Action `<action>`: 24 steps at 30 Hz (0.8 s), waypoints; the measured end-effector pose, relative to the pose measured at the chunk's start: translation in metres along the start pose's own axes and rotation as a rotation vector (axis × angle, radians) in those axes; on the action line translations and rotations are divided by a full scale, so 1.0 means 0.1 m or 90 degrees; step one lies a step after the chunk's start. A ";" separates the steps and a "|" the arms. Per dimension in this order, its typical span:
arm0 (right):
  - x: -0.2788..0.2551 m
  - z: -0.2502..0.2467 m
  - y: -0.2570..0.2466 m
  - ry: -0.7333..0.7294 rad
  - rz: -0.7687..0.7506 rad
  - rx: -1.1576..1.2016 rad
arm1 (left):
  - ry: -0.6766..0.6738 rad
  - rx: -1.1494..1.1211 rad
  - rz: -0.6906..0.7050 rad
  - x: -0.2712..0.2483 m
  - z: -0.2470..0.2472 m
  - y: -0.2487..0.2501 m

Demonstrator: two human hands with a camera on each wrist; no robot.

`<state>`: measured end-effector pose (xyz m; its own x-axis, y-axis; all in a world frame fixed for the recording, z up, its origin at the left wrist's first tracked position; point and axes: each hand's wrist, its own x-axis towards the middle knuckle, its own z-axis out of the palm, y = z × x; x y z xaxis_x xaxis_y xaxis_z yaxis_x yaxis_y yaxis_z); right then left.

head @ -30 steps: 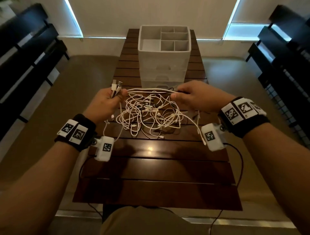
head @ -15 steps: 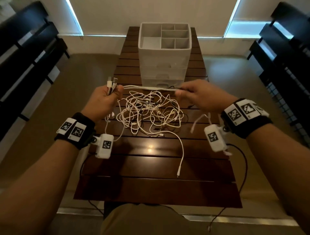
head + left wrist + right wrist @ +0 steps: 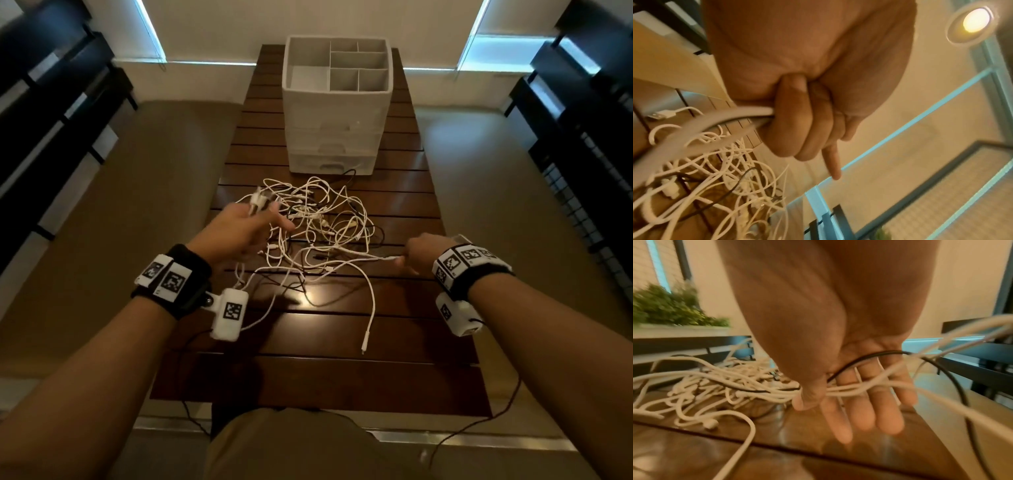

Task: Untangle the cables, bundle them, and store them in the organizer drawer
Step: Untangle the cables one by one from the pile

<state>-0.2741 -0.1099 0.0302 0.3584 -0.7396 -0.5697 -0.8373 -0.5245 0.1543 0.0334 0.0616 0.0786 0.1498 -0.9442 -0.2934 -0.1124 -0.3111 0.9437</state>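
A tangle of white and black cables [image 3: 325,219] lies on the dark slatted table [image 3: 342,380], in front of the white organizer [image 3: 337,102], whose front drawers sit pushed in. My left hand [image 3: 239,233] is at the tangle's left side. Its fingers curl round white cables [image 3: 748,113], one finger sticks out, and the plug ends [image 3: 258,202] poke up past it. My right hand [image 3: 419,253] is at the tangle's right, fingers pointing down. Its thumb pinches several white strands [image 3: 849,389] against the fingers, and a black cable [image 3: 879,352] crosses the palm. One white end [image 3: 365,342] trails toward me.
Black slatted benches [image 3: 51,113] flank the table on both sides. The table is narrow, with floor to the left and right. The organizer's top has open compartments [image 3: 358,60]. Thin black wrist-camera wires [image 3: 479,421] hang off the near edge. A plant [image 3: 674,309] stands in the background.
The bundle stretched taut between my hands has come down. My right hand has drawn back to the right and toward me with a strand. My left hand has dropped to the tangle.
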 end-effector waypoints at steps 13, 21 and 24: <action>0.01 0.36 -0.55 0.089 -0.157 0.059 | 0.170 -0.354 0.152 0.12 -0.21 0.12; -0.12 0.46 -0.62 0.459 -0.039 0.392 | 0.292 -0.379 0.167 0.07 -0.34 0.10; -0.06 0.17 -0.79 0.555 -0.165 0.434 | 0.237 -0.394 0.126 0.06 -0.33 0.05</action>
<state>-0.2170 -0.0572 0.0075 0.4956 -0.8235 0.2762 -0.6512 -0.5627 -0.5091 0.0664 0.0583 0.0870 0.5194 -0.8428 -0.1413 0.3842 0.0827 0.9195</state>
